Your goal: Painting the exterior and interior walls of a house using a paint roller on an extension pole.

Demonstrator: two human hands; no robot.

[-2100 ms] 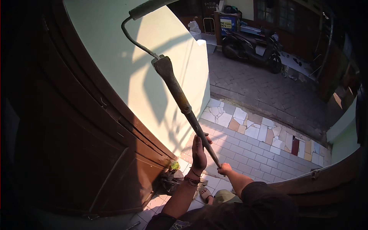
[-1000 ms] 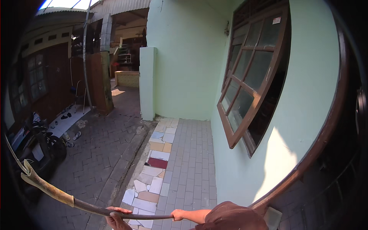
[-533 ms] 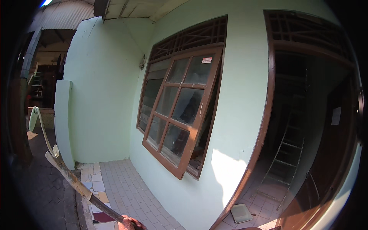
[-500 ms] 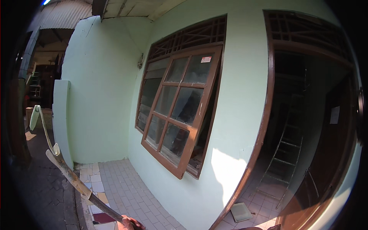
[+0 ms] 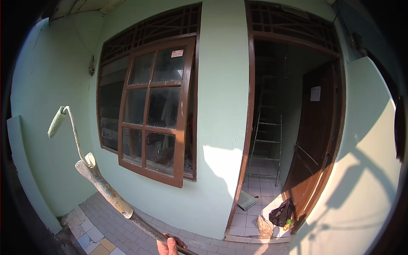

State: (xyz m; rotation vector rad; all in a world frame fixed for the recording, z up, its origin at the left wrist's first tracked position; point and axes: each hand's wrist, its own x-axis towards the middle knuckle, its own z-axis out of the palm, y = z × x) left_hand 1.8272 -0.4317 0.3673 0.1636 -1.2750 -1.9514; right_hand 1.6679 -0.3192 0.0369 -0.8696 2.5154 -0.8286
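My left hand (image 5: 168, 245) is at the lower edge, its fingers and thumb closed around the dark pole of a paint roller (image 5: 146, 228). The pole slants up to the left, where a worn, paint-stained sleeve (image 5: 106, 191) joins it to a bent wire frame. At the top hangs the pale green roller head (image 5: 56, 122), seen against the light green wall (image 5: 51, 85) on the left. Whether it touches that wall, I cannot tell. My right hand is out of view, and so is the pole's lower end.
A brown window sash (image 5: 151, 114) stands ajar. Right of it, an open doorway shows a ladder (image 5: 267, 142) inside and a brown door (image 5: 312, 144). Near the threshold lie a flat tray (image 5: 247, 200), a black plastic bag (image 5: 281, 212) and a crumpled tan bag (image 5: 264, 227).
My view has turned right, bringing the whole doorway, the bags and the sunlit right wall into sight. The roller head now appears before the left wall, and my hand shows farther right.
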